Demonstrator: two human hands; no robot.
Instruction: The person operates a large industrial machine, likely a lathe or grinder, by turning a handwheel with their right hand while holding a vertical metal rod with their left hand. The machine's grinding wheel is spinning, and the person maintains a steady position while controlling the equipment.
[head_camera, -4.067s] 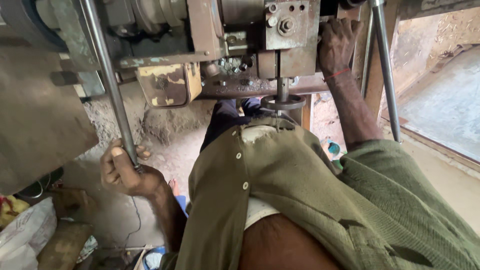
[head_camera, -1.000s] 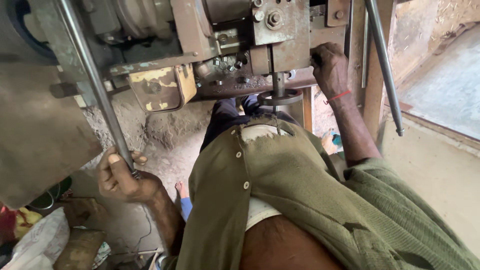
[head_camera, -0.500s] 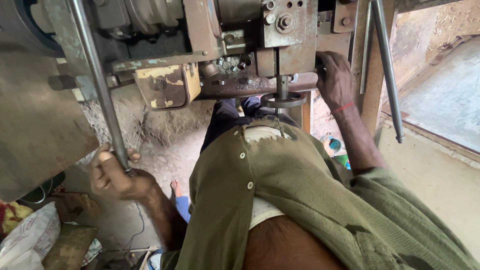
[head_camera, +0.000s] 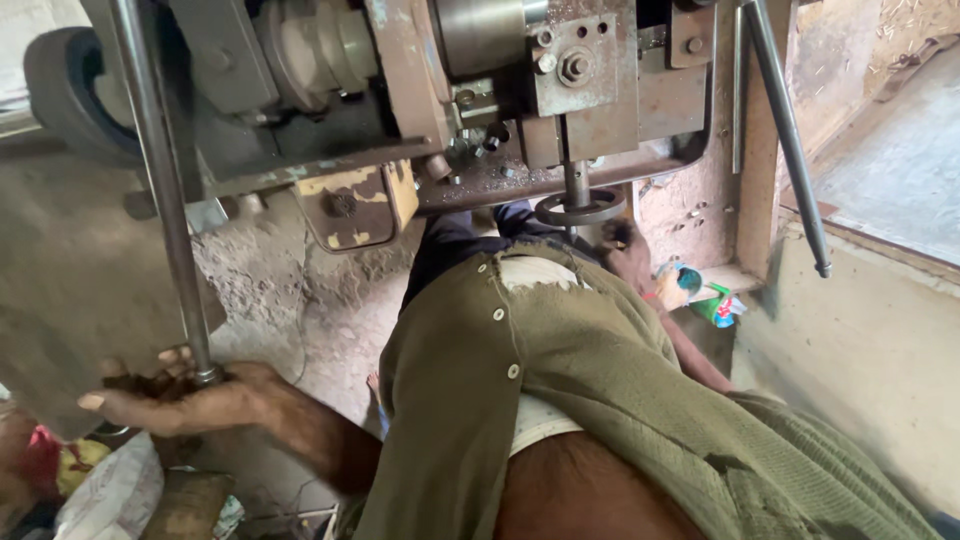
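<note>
My left hand (head_camera: 185, 398) is low on the left, at the bottom end of a long steel lever rod (head_camera: 160, 190). Its fingers curl round the rod and the thumb sticks out to the left. My right hand (head_camera: 628, 255) hangs blurred just below the machine's bed, beside the round metal ring (head_camera: 580, 209) on the vertical spindle. It is off the machine, and I cannot make out whether it holds anything. The worn, rusty metal press (head_camera: 520, 90) fills the top of the view. My olive buttoned shirt (head_camera: 560, 380) covers the middle.
A second steel rod (head_camera: 785, 130) slants down on the right beside a concrete ledge (head_camera: 860, 330). Small colourful packets (head_camera: 705, 295) lie in the corner under it. White sacks and scraps (head_camera: 110, 490) lie at bottom left, and a black wheel (head_camera: 65, 95) at top left.
My right hand has come down off the machine's bed to below the ring. My left hand has slid to the very bottom of the lever rod, which stands more upright.
</note>
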